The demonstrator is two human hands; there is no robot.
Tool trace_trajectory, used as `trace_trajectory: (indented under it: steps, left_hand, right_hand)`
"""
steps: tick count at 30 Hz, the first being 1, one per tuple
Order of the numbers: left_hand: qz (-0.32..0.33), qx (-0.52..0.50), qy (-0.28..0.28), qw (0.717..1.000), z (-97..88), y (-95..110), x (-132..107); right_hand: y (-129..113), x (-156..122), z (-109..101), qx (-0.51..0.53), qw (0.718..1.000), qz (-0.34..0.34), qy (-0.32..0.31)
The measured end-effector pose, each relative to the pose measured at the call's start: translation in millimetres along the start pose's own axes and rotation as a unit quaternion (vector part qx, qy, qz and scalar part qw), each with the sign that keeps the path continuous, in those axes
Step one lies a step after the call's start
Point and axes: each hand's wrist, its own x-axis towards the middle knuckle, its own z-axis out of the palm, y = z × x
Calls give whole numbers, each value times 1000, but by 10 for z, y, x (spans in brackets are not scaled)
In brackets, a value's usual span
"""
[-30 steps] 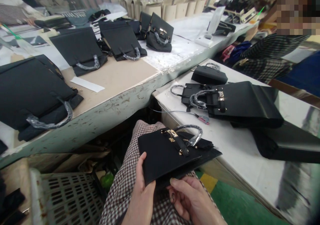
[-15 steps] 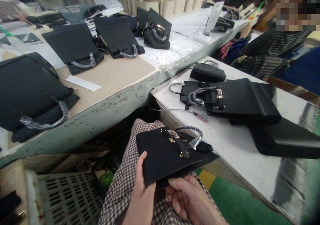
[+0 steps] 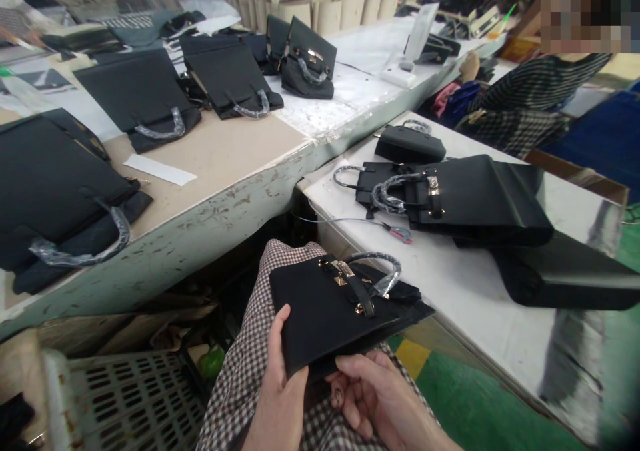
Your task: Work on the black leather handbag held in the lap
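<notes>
A black handbag [image 3: 310, 311] with gold hardware lies tilted over my lap, its handle [image 3: 387, 271] wrapped in clear plastic. My left hand [image 3: 285, 364] grips the bag's near left corner, thumb on top and the other fingers hidden beneath. At the near lower edge, my right hand [image 3: 365, 391] pinches the bag between thumb and curled fingers. Under both hands is a checkered cloth [image 3: 240, 371] covering my lap.
On the white table [image 3: 470, 331] at right lie several black bags [image 3: 480, 197] and a pink-handled tool [image 3: 400, 234]. More bags [image 3: 135, 97] stand on the long left bench [image 3: 240, 154]. A plastic crate [image 3: 130, 397] sits lower left. Another person [image 3: 535, 97] sits at upper right.
The whole view has shifted slightly, with the surroundings moving a little left in the picture. Both hands keep the same hold on the handbag.
</notes>
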Motion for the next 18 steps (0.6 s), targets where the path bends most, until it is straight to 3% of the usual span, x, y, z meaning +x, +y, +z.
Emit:
trace_trajectory:
  steps: [3, 7, 11, 13, 15, 18]
  left_hand:
    - [-2, -9, 6, 1000, -4, -30, 11]
    - [-8, -8, 11, 1000, -10, -42, 13]
    - [1, -19, -6, 1000, 5, -50, 15]
    - [-4, -65, -45, 997, 35, -66, 7]
    - [-12, -130, -121, 984, 64, -83, -10]
    - [-15, -126, -259, 958, 43, -53, -53]
  right_hand:
    - [-21, 3, -68, -22, 999, -3, 39]
    - [-79, 19, -105, -64, 982, -117, 133]
    - [-164, 78, -35, -97, 970, -186, 122]
    - [-269, 110, -5, -126, 963, -216, 102]
    - [-463, 122, 6, -188, 944, -262, 76]
    - [-917, 90, 20, -312, 885, -339, 64]
